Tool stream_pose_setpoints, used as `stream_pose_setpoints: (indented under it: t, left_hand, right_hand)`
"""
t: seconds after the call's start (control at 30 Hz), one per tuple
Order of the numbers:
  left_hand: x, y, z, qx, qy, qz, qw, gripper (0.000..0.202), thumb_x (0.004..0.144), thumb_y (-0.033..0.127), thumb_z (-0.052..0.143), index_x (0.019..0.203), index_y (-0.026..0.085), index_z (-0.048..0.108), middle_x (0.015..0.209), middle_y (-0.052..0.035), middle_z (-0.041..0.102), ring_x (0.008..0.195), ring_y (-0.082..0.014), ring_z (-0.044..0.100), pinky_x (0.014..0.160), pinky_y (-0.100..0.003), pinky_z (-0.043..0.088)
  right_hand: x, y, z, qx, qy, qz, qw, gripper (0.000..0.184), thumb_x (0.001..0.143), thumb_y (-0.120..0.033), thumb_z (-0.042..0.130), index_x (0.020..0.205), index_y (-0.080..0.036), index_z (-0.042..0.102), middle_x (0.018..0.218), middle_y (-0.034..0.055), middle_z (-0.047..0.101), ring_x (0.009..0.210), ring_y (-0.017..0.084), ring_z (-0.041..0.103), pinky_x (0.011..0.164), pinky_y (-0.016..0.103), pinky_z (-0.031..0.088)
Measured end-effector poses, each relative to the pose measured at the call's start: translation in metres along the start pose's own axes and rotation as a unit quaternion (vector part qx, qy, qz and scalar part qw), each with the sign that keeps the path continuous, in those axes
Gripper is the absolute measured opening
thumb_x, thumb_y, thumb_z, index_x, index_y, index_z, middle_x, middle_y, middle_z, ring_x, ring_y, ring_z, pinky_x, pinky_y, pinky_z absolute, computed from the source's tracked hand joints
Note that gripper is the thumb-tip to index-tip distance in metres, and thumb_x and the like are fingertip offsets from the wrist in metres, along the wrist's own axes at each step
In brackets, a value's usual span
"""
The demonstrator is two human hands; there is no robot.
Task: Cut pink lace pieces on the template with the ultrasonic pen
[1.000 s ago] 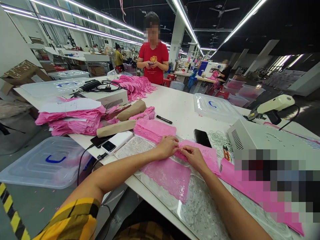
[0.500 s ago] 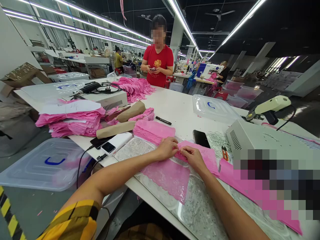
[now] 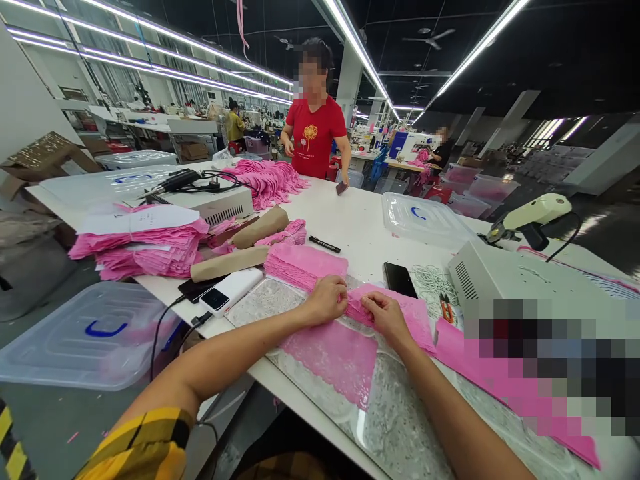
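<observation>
My left hand (image 3: 326, 301) and my right hand (image 3: 386, 316) meet over a small stack of pink lace pieces (image 3: 410, 315) on the white table (image 3: 360, 223). Both pinch the stack's near left edge between fingers and thumb. A single pink lace piece (image 3: 334, 355) lies flat just below my hands, on a clear sheet over white lace. Another stack of pink lace (image 3: 306, 262) sits behind my left hand. A black phone (image 3: 399, 278) lies just beyond my right hand.
A white power bank (image 3: 225, 292), brown paper rolls (image 3: 230, 262), a black marker (image 3: 325, 245) and bundles of pink fabric (image 3: 140, 243) lie at left. A white machine box (image 3: 505, 280), small snips (image 3: 445, 307) and a clear lid (image 3: 425, 217) are at right. A person in red (image 3: 315, 137) stands at the far end.
My hands have stayed on the lace stack with small finger movements. The person in red lowered the phone from in front of the chest to one side.
</observation>
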State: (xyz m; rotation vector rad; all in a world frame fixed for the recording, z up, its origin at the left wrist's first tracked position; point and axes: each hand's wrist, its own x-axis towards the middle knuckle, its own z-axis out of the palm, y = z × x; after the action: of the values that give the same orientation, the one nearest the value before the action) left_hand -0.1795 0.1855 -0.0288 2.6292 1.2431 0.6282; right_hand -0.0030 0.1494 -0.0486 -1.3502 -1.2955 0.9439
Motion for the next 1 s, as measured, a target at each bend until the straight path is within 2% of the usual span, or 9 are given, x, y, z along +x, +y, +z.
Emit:
stream_pose_setpoints:
  t: [0.13,0.23,0.4,0.5,0.6,0.7,0.8,0.9,1.0]
  left_hand:
    - [-0.011,0.002,-0.011,0.054,-0.005,0.011,0.998,0.008,0.079,0.015,0.060,0.081,0.015,0.068,0.103,-0.0130,0.065,0.104,-0.0291,0.057,0.094,-0.045,0.044]
    - [-0.015,0.011,-0.016,0.079,-0.009,0.039,0.996,0.012,0.083,0.017,0.057,0.090,0.012,0.066,0.107,-0.0173,0.063,0.107,-0.0327,0.055,0.098,-0.051,0.039]
    - [-0.006,0.039,0.001,0.069,-0.044,0.146,0.986,0.022,0.089,0.031,0.061,0.105,0.016,0.063,0.117,-0.0115,0.062,0.116,-0.0257,0.054,0.101,-0.039,0.041]
    - [0.000,0.044,0.018,0.068,-0.070,0.168,0.981,0.029,0.090,0.042,0.062,0.105,0.017,0.064,0.116,-0.0099,0.065,0.112,-0.0238,0.058,0.098,-0.036,0.044]
    - [0.001,0.041,0.027,0.077,-0.083,0.165,0.980,0.031,0.093,0.043,0.060,0.108,0.016,0.064,0.124,-0.0114,0.063,0.115,-0.0259,0.058,0.099,-0.040,0.043]
    - [0.003,0.045,0.027,0.084,-0.082,0.158,0.980,0.039,0.092,0.049,0.060,0.111,0.015,0.063,0.128,-0.0140,0.061,0.123,-0.0298,0.053,0.106,-0.047,0.037]
    - [0.012,0.066,0.028,0.083,-0.082,0.158,0.981,0.053,0.088,0.060,0.060,0.115,0.015,0.062,0.130,-0.0132,0.061,0.124,-0.0284,0.052,0.108,-0.044,0.035]
    - [0.023,0.095,0.036,0.087,-0.071,0.129,0.985,0.064,0.082,0.069,0.059,0.110,0.013,0.063,0.119,-0.0150,0.065,0.113,-0.0303,0.057,0.103,-0.046,0.039]
    - [0.032,0.119,0.046,0.095,-0.049,0.089,0.990,0.046,0.088,0.054,0.058,0.103,0.011,0.065,0.110,-0.0168,0.066,0.106,-0.0322,0.060,0.096,-0.049,0.042]
  right_hand:
    - [0.006,-0.006,-0.018,0.043,0.048,0.009,0.998,0.047,0.062,-0.065,0.070,0.066,-0.019,0.058,0.056,-0.0008,0.055,0.051,0.012,0.049,0.049,0.026,0.044]
    - [0.007,-0.013,-0.033,0.065,0.081,0.014,0.995,0.045,0.060,-0.060,0.074,0.069,-0.019,0.060,0.058,-0.0009,0.056,0.052,0.012,0.053,0.050,0.026,0.047]
    - [0.000,-0.023,-0.044,0.097,0.117,0.007,0.988,0.043,0.056,-0.055,0.079,0.070,-0.018,0.062,0.060,-0.0001,0.060,0.054,0.012,0.057,0.048,0.025,0.048]
    - [-0.004,-0.029,-0.056,0.121,0.151,-0.011,0.981,0.043,0.057,-0.056,0.079,0.071,-0.019,0.061,0.062,0.0000,0.061,0.055,0.012,0.058,0.049,0.025,0.050]
    - [-0.010,-0.035,-0.076,0.143,0.196,-0.031,0.970,0.043,0.058,-0.054,0.079,0.074,-0.019,0.060,0.063,-0.0004,0.062,0.054,0.012,0.058,0.051,0.026,0.051]
    - [-0.017,-0.037,-0.091,0.155,0.218,-0.040,0.963,0.042,0.058,-0.052,0.080,0.075,-0.019,0.060,0.064,0.0004,0.063,0.054,0.012,0.058,0.052,0.027,0.051]
    - [-0.022,-0.039,-0.094,0.162,0.222,-0.047,0.960,0.042,0.058,-0.050,0.080,0.075,-0.018,0.060,0.064,0.0016,0.064,0.053,0.012,0.058,0.050,0.027,0.051]
    - [-0.028,-0.043,-0.093,0.170,0.238,-0.060,0.954,0.043,0.057,-0.050,0.080,0.076,-0.018,0.060,0.063,0.0012,0.064,0.051,0.012,0.057,0.049,0.028,0.050]
    - [-0.043,-0.049,-0.102,0.171,0.275,-0.081,0.943,0.041,0.058,-0.049,0.080,0.078,-0.018,0.060,0.064,-0.0005,0.063,0.052,0.012,0.057,0.051,0.028,0.050]
